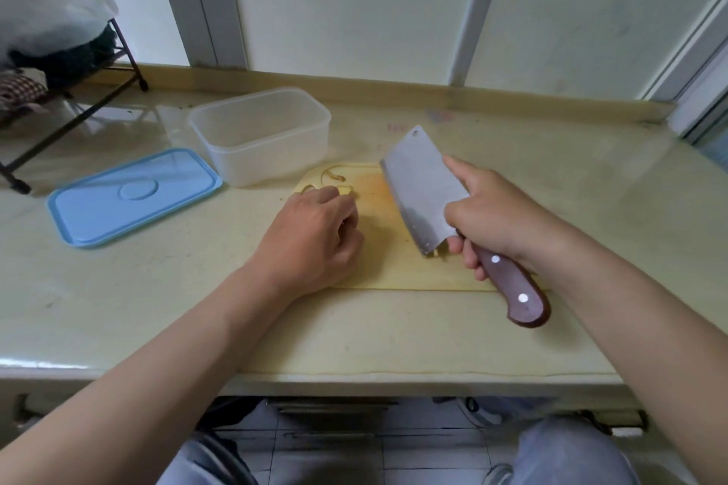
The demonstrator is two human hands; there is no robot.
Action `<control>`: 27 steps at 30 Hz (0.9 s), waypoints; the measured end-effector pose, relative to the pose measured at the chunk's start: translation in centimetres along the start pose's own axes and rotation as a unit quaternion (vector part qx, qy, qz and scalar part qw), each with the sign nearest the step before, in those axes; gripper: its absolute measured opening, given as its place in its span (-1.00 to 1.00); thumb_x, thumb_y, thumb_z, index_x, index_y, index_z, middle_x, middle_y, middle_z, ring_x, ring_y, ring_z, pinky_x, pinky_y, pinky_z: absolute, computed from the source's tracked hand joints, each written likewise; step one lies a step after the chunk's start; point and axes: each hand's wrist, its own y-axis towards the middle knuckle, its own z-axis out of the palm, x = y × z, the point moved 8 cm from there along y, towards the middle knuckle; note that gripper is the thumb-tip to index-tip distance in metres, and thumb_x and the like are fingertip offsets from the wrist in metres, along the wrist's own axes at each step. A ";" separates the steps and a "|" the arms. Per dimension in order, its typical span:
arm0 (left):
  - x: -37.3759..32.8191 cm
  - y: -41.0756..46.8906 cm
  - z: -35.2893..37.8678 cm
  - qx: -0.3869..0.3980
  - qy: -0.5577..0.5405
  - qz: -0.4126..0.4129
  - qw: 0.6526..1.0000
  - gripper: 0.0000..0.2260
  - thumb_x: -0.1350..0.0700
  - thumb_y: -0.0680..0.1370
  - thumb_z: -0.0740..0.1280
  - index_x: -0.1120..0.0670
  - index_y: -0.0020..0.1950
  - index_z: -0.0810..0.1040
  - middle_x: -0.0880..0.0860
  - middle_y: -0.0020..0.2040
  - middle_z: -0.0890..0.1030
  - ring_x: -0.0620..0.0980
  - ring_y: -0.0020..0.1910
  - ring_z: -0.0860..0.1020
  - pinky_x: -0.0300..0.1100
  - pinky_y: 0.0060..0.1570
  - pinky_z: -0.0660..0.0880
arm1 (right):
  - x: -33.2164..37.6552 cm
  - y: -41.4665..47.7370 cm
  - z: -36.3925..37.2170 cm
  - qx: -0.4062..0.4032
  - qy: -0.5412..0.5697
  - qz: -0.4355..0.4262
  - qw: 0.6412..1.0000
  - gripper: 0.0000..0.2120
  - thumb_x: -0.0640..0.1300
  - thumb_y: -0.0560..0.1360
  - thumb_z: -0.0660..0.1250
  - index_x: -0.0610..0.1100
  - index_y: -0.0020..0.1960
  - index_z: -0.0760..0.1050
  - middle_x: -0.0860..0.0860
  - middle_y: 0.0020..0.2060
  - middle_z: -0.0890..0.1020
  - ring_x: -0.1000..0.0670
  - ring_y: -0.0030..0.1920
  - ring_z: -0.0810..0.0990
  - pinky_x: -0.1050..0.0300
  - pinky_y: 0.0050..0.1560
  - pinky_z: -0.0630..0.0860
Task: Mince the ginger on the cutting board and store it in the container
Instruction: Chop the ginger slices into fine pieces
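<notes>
Two bare hands work over a pale yellow cutting board (378, 268) on a beige counter (394, 331), seen from above w/ both forearms reaching in from the near edge. R hand (496, 217) grips a cleaver (421, 189) by its brown riveted handle, index finger stretched along the flat of the blade. The blade tilts, edge toward the L, tip pointing far, heel lowest over the board's middle; can't tell if it touches. A few pale ginger bits (433, 254) show just under the heel, beside the R fingers. L hand (311, 236) rests knuckles-up on the board's L side, fingers curled under; can't tell whether they hold anything. Thin curled ginger slices (335, 178) lie at the board's far L corner, just beyond the L hand. An orange stain marks the board between slices & blade. Clear plastic container (260, 154), lid off, stands just beyond the board's far L corner. Its blue lid (134, 195) lies flat on the counter, L of the board, near the container. Black wire rack (78, 118) stands far L.
</notes>
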 end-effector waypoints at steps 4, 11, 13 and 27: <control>-0.1 0.1 0.1 0.000 0.000 -0.003 1.000 -0.78 0.03 0.42 0.17 0.14 -0.22 0.53 0.04 -0.30 0.50 0.10 -0.33 0.44 -0.18 -0.22 0.26 | -2.0 0.5 -3.7 -0.028 -0.002 0.022 0.999 -0.16 -0.36 0.51 0.05 0.30 0.64 0.10 -0.21 -0.35 0.56 -0.06 -0.56 0.46 0.09 -0.50 0.50; -0.3 0.0 0.1 0.001 0.005 -0.008 1.000 -0.76 0.04 0.41 0.16 0.15 -0.23 0.54 0.05 -0.31 0.50 0.10 -0.35 0.42 -0.15 -0.24 0.34 | -3.5 0.5 -5.4 -0.021 -0.006 0.026 0.999 -0.17 -0.34 0.51 0.07 0.31 0.62 0.13 -0.19 -0.34 0.58 -0.10 -0.50 0.49 0.05 -0.43 0.53; -0.3 0.0 0.1 -0.003 0.008 -0.012 1.000 -0.76 0.05 0.41 0.16 0.15 -0.22 0.54 0.05 -0.31 0.50 0.09 -0.35 0.42 -0.13 -0.25 0.37 | -3.4 0.4 -5.5 -0.018 -0.011 0.018 1.000 -0.19 -0.35 0.52 0.08 0.30 0.62 0.16 -0.20 -0.35 0.59 -0.10 -0.50 0.49 0.04 -0.43 0.54; 0.9 -0.3 -1.5 -0.105 0.046 -0.112 0.987 -0.85 0.17 0.41 0.25 0.17 -0.07 0.55 0.12 -0.17 0.56 0.20 -0.20 0.51 0.00 -0.15 0.48 | -1.9 -0.4 -2.9 0.033 0.038 -0.039 0.998 -0.20 -0.37 0.52 0.08 0.40 0.51 0.26 -0.18 -0.39 0.58 -0.11 -0.51 0.48 0.03 -0.45 0.54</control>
